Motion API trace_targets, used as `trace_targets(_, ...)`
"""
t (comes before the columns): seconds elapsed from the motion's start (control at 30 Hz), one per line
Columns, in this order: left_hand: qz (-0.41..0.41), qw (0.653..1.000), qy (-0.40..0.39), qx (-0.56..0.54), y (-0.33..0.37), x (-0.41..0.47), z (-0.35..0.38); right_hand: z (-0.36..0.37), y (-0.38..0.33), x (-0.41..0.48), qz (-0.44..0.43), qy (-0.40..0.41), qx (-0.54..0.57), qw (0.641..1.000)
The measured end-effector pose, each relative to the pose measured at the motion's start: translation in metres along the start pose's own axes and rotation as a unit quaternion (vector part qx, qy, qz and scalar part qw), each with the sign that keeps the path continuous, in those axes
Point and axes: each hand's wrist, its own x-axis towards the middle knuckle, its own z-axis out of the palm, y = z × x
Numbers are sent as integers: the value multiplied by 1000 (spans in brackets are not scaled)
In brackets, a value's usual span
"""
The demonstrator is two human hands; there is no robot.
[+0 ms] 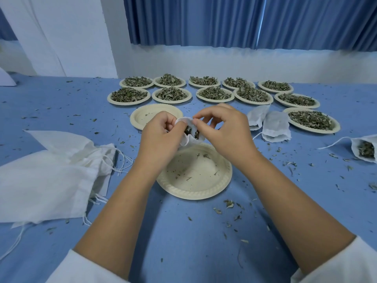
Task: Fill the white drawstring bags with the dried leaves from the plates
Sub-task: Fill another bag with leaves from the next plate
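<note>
One wide-angle view is taken from the head, directed forward and down; the table (183, 231) is seen close below, the curtain (224, 21) farther ahead.

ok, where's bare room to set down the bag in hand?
Free for the held bag: the cloth left of the empty plate stack, up to the bag pile; the strip right of the near plate, before the filled bag. Both carry leaf crumbs. Crowded: the full plates at the back.
</note>
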Motion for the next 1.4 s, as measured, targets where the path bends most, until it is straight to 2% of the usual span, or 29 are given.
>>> trace_targets(0.07,-4,1000,4,-1,0,0,0,-3,-3,0,-1,15,47,999)
trace_targets(0.13,-10,1000,11,-6,1,1,-1,-6,-4,1,-9,-8,63,998)
trace_targets(0.23,-18,1000,15,-17,1,1,-1,-3,-1,0,-15,-85,7,996)
trace_targets(0.3,-21,1000,7,-16,2,0,-1,0,1,-1,-11,-105,-26,994)
trace_targets(0.47,-24,999,6,-21,3,-1,-1,-2,0,1,16,-60,-2,998)
trace_targets(0.53,-23,1000,6,-19,4,-2,-1,-2,-1,3,55,-47,5,997)
trace_targets(0.6,-21,1000,0,-16,6,-2,-1,-4,-2,3,154,-90,65,982)
trace_targets(0.67,-19,999,-20,-29,9,-4,0,-6,-1,2,253,-184,150,938)
trace_targets(0.7,-15,999,-32,-33,10,-6,1,-6,0,1,274,-217,189,918)
trace_targets(0.77,-6,998,-49,-31,12,-8,2,-4,1,-1,273,-223,245,903)
trace_targets(0.9,21,996,-79,-37,15,-12,4,4,0,-2,243,-165,249,923)
trace_targets(1.03,58,991,-117,-38,17,-18,8,8,2,-2,224,-134,160,952)
trace_targets(1.1,70,993,-92,-30,15,-17,8,8,1,-3,223,-148,210,940)
trace_targets(1.17,63,997,-43,-26,13,-12,6,3,-2,0,240,-187,289,908)
trace_targets(1.23,41,999,10,-21,10,-6,3,-6,0,6,267,-221,312,885)
trace_targets(1.3,14,999,49,-18,5,-1,0,-14,2,12,303,-215,272,887)
trace_targets(1.4,-5,998,60,-11,1,2,-2,-10,7,12,330,-202,156,909)
